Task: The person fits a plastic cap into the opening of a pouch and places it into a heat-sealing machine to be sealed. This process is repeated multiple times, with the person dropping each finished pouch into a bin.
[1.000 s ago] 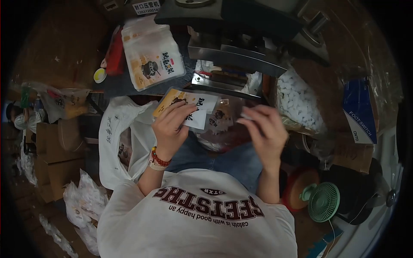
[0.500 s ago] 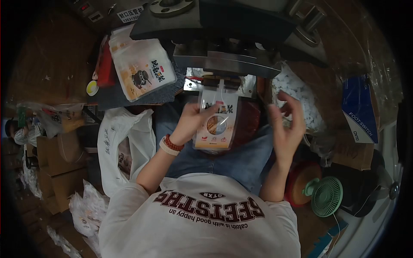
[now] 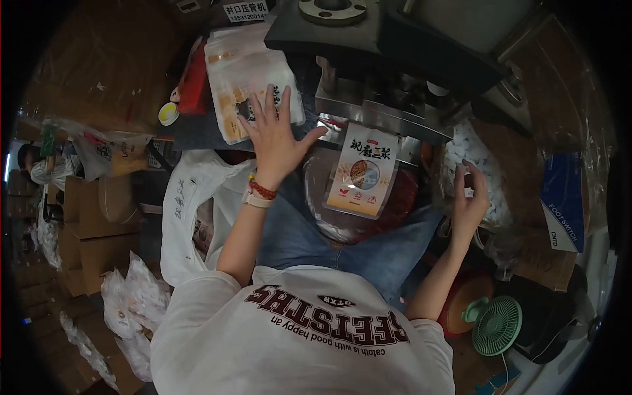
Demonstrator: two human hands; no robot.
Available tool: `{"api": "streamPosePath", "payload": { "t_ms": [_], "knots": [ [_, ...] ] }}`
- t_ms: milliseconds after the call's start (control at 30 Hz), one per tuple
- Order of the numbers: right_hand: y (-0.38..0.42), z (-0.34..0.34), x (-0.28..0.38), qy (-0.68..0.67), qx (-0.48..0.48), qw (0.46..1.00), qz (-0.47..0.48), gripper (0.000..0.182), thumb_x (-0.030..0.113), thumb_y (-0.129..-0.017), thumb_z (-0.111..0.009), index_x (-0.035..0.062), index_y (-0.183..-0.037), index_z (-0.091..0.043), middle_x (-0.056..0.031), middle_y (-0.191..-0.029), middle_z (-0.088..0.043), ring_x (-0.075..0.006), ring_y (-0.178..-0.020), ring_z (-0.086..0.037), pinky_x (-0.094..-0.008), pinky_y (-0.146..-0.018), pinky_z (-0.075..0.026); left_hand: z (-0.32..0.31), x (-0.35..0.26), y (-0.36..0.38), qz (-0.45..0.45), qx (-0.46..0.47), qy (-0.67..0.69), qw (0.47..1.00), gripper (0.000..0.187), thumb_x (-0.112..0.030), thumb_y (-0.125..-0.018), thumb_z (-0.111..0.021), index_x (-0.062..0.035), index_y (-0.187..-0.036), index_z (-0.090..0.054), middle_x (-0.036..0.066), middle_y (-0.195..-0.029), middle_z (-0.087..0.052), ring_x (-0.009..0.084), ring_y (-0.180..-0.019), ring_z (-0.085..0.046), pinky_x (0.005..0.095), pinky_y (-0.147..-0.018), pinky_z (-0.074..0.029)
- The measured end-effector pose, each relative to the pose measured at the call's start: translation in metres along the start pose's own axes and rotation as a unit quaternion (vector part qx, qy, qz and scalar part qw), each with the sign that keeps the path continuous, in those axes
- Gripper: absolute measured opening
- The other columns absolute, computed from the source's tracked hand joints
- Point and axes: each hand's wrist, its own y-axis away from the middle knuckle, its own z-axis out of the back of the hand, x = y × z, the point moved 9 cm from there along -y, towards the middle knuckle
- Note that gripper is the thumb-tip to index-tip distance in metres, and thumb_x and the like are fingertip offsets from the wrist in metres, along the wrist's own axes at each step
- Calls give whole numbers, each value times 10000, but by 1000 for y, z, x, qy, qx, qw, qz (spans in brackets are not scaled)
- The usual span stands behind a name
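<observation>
My left hand (image 3: 275,148) is spread wide, fingertips over the stack of printed white-and-orange pouches (image 3: 247,62) on the dark worktop. No pouch is gripped in it. In front of my lap, a printed pouch (image 3: 362,172) hangs with its top edge at the metal press (image 3: 395,108), and neither hand touches it. To the right, my right hand (image 3: 471,201) has its thumb and fingers curled together in a pinch beside a heap of small white plastic pieces (image 3: 484,158). A bit of white shows between those fingers; I cannot tell whether it is held.
A dark red round seat (image 3: 401,191) lies below the hanging pouch. White sacks (image 3: 178,217) stand at my left, and a yellow-rimmed cup (image 3: 168,114) sits by a red object (image 3: 194,79). On the right are a blue-and-white box (image 3: 563,204) and a green fan (image 3: 498,326).
My left hand has let go of the pouch at the press and moved up-left, opening over the stack. My right hand has shifted right and down, its fingers curling in. The view has also shifted.
</observation>
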Motion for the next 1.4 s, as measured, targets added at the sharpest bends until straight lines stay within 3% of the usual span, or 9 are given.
{"api": "streamPosePath", "payload": {
  "t_ms": [200,333,700,767,900,1167,1233,1367,1400],
  "knots": [
    [42,-1,56,-318,3,941,113,196,32,-856,-662,-31,-1041,-645,-92,-1041,-625,-172,-883,-584,-258,-818,-454,9,25,55,-98,87,43,990,548,33,-669,-623,-145,-1187,-638,53,-1105,-679,248,-1046,-646,319,-847,-521],
    [63,3,126,-268,19,923,277,272,1,-770,-696,-20,-1036,-645,-119,-975,-645,-252,-876,-598,-325,-837,-442,30,10,50,65,139,252,955,455,70,-653,-571,-116,-1049,-695,61,-1031,-700,254,-1010,-661,344,-818,-537],
    [72,-19,147,-274,162,881,351,324,57,-764,-696,7,-1080,-643,-111,-966,-632,-277,-887,-588,-355,-809,-450,68,-89,54,-181,146,392,890,302,19,-721,-626,-15,-1015,-681,104,-951,-709,226,-834,-705,317,-731,-556],
    [60,-46,114,-227,207,934,184,336,72,-846,-644,-16,-1167,-597,-136,-1083,-627,-255,-935,-602,-322,-844,-449,-27,-64,85,100,402,455,788,208,-108,-839,-679,0,-1017,-678,78,-891,-717,134,-756,-690,273,-680,-544],
    [35,-3,82,-174,3,972,154,372,126,-861,-652,18,-1207,-568,-153,-1102,-613,-316,-1056,-560,-372,-905,-433,-78,-70,84,337,374,636,585,266,-171,-892,-669,62,-1020,-665,109,-944,-700,139,-789,-681,269,-700,-558],
    [-13,-26,-5,107,19,988,109,238,85,-852,-611,4,-1076,-619,-150,-1060,-622,-360,-968,-575,-420,-810,-473,-99,-74,49,375,381,660,528,292,-181,-889,-667,69,-1038,-635,121,-1020,-678,174,-859,-680,289,-730,-563],
    [-17,-41,-11,72,92,990,79,248,74,-844,-606,8,-1083,-610,-158,-1057,-617,-367,-974,-567,-435,-804,-471,-102,-65,49,378,357,656,548,314,-198,-889,-668,65,-1057,-639,113,-1012,-682,163,-857,-673,281,-734,-547],
    [-21,-32,0,132,89,979,130,237,52,-845,-593,4,-1076,-608,-175,-1026,-622,-366,-926,-585,-435,-785,-485,-74,-30,21,223,351,423,805,514,-379,-828,-716,-20,-1181,-613,127,-1089,-658,223,-954,-637,370,-828,-474],
    [-19,-33,-4,134,113,978,113,237,53,-855,-587,7,-1087,-613,-185,-1031,-626,-366,-910,-598,-422,-785,-493,-31,-16,-2,96,176,169,965,591,-399,-806,-723,-64,-1262,-552,128,-1211,-588,248,-1066,-584,429,-907,-419]
  ]
}}
